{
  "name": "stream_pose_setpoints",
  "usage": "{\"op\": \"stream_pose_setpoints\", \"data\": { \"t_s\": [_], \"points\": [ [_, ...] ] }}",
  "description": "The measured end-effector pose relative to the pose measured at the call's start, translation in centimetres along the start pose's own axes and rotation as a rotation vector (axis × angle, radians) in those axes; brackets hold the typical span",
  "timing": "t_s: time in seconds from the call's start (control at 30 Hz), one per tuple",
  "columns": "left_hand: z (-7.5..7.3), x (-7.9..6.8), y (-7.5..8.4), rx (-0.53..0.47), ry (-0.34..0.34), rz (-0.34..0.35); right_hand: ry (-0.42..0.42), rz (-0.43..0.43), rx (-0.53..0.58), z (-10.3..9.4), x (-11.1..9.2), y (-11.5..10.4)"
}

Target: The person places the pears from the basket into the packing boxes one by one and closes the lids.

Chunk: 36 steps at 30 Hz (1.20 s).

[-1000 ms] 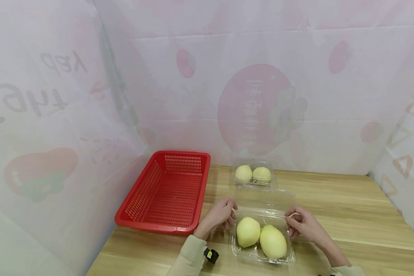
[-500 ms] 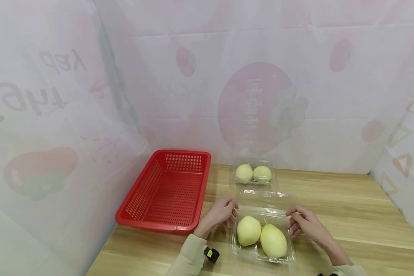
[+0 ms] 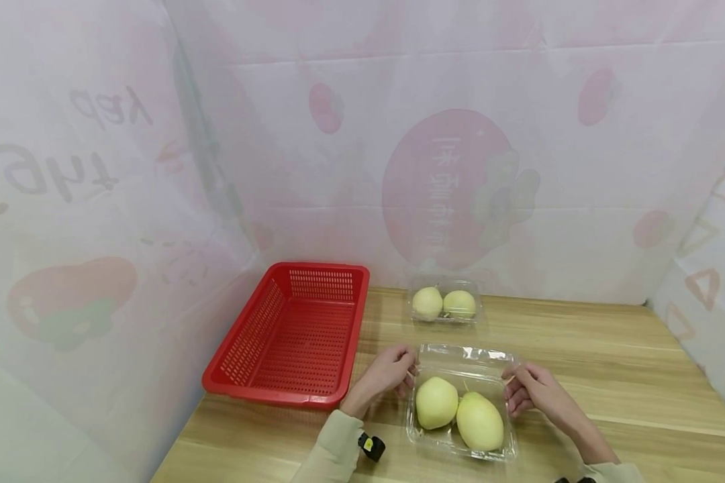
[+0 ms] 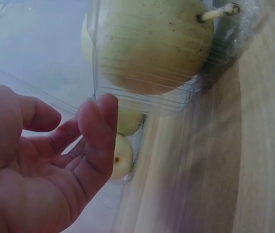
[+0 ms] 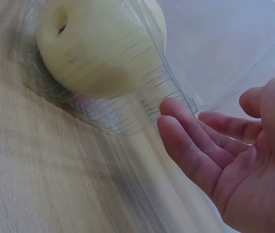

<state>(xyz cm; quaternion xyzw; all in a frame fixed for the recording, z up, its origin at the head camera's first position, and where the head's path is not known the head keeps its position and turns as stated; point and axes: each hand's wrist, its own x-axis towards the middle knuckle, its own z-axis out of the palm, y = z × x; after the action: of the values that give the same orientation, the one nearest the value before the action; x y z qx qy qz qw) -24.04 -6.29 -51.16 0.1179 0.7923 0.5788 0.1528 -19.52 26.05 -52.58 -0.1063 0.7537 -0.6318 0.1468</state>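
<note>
A clear plastic clamshell box (image 3: 425, 439) stands on the table with its hinged lid (image 3: 453, 359) raised at the far side. Inside sit two pale yellow pears, one on the left (image 3: 437, 402) and one on the right (image 3: 480, 421). My left hand (image 3: 393, 369) is at the box's far left corner; in its wrist view the fingertips (image 4: 90, 114) meet the hinge edge, with the thumb apart. At the far right corner is my right hand (image 3: 532, 389), its fingertips (image 5: 169, 109) right at the rim and its thumb standing off. Neither hand encloses anything.
A red perforated plastic basket (image 3: 302, 335) stands to the left, its near right corner close to my left forearm. Behind the box is another clear box (image 3: 446, 320) with two pears. Printed curtains (image 3: 574, 168) border the wooden table (image 3: 610, 376).
The lid's free edge has come down in the head view, towards the pears, so less of the lid shows. Both hands stay at the box's far corners, with the right fingers shifting slightly.
</note>
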Motion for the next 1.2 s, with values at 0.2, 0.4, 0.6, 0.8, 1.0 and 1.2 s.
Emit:
{"op": "stream_pose_setpoints", "data": {
  "t_s": [0.2, 0.4, 0.6, 0.8, 1.0, 1.2],
  "points": [
    [-0.05, 0.14, -0.24, 0.012, -0.011, 0.017, -0.035, -0.024, -0.007, -0.16, 0.09, 0.18],
    [-0.05, 0.22, -0.51, 0.028, -0.024, 0.015, -0.046, -0.014, -0.006, -0.32, 0.02, 0.21],
    [-0.16, 0.38, -0.64, 0.035, -0.027, 0.023, -0.051, -0.048, -0.047, -0.67, -0.25, 0.37],
    [-0.23, 0.40, -0.73, 0.037, -0.005, 0.042, -0.034, -0.072, -0.108, -0.78, -0.29, 0.32],
    [-0.30, 0.34, -0.67, 0.059, -0.005, 0.055, -0.038, -0.072, -0.100, -0.72, -0.27, 0.17],
    [-0.38, 0.15, -0.62, 0.080, -0.001, 0.053, -0.058, -0.079, -0.073, -0.45, -0.24, 0.04]
  ]
}}
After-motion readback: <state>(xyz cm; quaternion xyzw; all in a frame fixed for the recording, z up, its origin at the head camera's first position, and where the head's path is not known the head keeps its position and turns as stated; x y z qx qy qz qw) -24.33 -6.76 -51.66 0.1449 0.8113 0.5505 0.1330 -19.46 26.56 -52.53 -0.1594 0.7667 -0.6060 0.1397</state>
